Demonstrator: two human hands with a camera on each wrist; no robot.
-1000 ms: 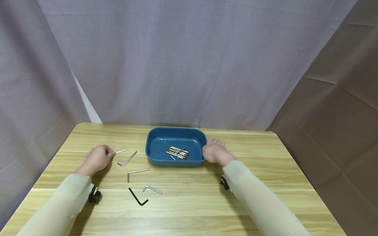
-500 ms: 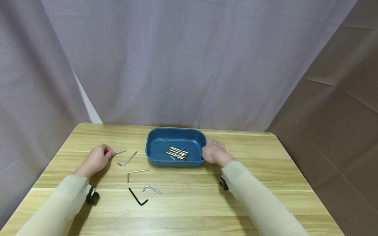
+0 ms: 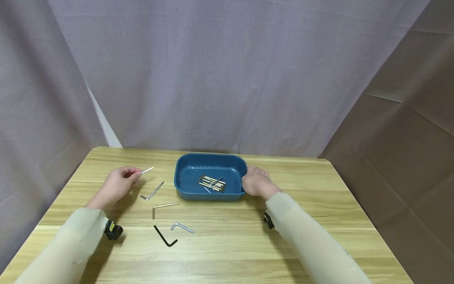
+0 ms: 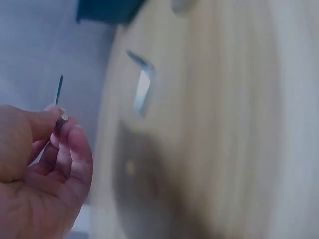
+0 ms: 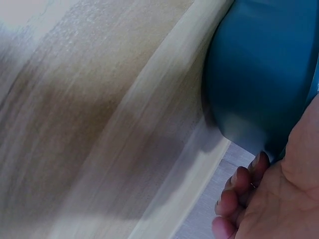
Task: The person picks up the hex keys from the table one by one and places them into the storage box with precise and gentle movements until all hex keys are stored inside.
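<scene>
I note a bench [image 3: 227,252] of pale, smooth wood grain; on it a blue tray [image 3: 188,185] of matt plastic, bright metal hex keys [image 3: 212,183] inside; matt cloth backdrop [image 3: 220,75] behind.

No readable text, label, brand or number shows in any view.
</scene>
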